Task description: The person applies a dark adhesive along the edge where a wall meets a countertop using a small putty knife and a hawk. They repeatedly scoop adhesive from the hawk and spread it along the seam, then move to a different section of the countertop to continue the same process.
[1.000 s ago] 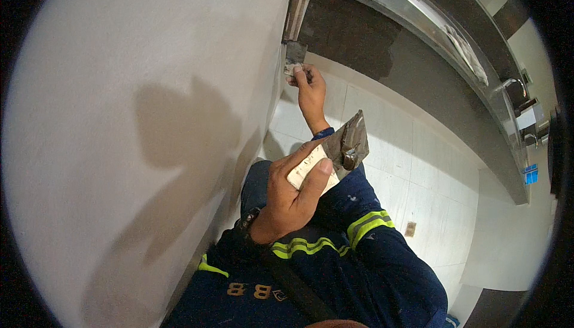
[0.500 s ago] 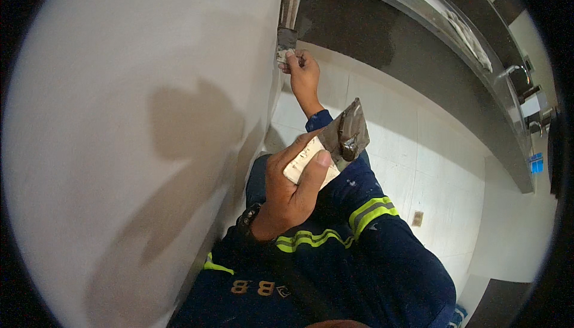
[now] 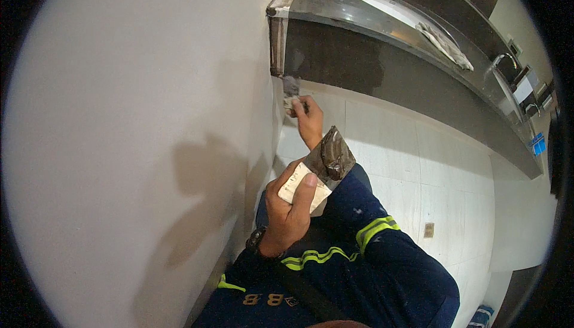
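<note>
Beside the pale wall (image 3: pixel 119 119), the right hand (image 3: pixel 310 121) pinches a small putty knife (image 3: pixel 291 92) against the vanity's dark corner (image 3: pixel 277 47), working filler in. Left hand (image 3: pixel 290 211) fingers clamp a loaded scraper (image 3: pixel 323 166), kept near as a palette.

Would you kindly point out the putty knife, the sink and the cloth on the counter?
putty knife (image 3: pixel 330 156), head view, on its smeared blade.
sink (image 3: pixel 391 6), head view, on its white bowl.
cloth (image 3: pixel 445 44), head view, on its crumpled middle.

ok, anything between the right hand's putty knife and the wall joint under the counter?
Nothing visible. The right hand holds the small putty knife at the wall just below the counter's end. The left hand holds the loaded scraper apart, lower.
</note>
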